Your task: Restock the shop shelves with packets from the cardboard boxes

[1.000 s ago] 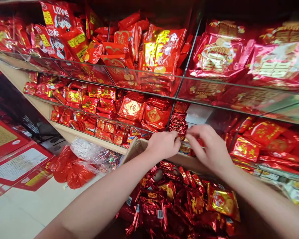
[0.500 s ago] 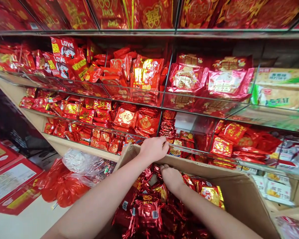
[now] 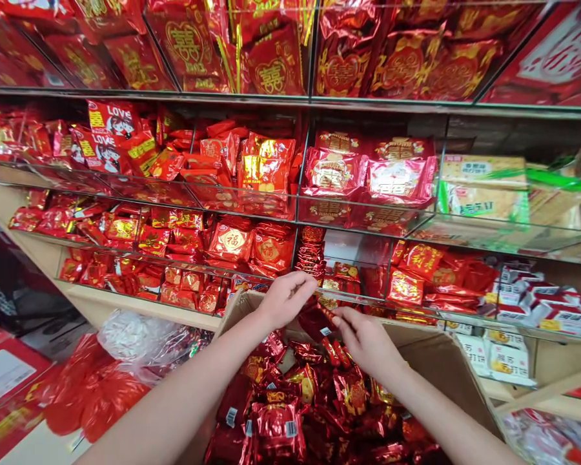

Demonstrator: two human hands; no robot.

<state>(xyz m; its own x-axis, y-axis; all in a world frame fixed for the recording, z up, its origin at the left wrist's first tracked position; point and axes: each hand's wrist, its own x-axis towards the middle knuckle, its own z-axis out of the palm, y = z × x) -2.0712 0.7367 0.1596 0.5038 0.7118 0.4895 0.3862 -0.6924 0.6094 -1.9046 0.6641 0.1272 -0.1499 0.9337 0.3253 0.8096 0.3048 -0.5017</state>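
Since half a sec ago your right hand [image 3: 368,340] has come up out of the cardboard box [image 3: 445,361] and now sits just above the heap, fingers pinched on a small red foil packet [image 3: 325,316] w/ a white barcode tag, held between both hands at the box's far rim. Your left hand [image 3: 285,298] has barely shifted: it hovers beside that packet, fingers curled loosely, thumb and forefinger near the packet's upper end; can't tell if it actually grips it. Below, the box is full of more red foil packets [image 3: 290,413], jumbled. Right behind your hands is the glass-fronted shelf bin [image 3: 348,258], w/ a stack of similar packets [image 3: 310,252] at its left side. Bins to the left hold bigger red bags [image 3: 232,242]; a clear plastic bag [image 3: 140,332] lies on the floor left of the box.
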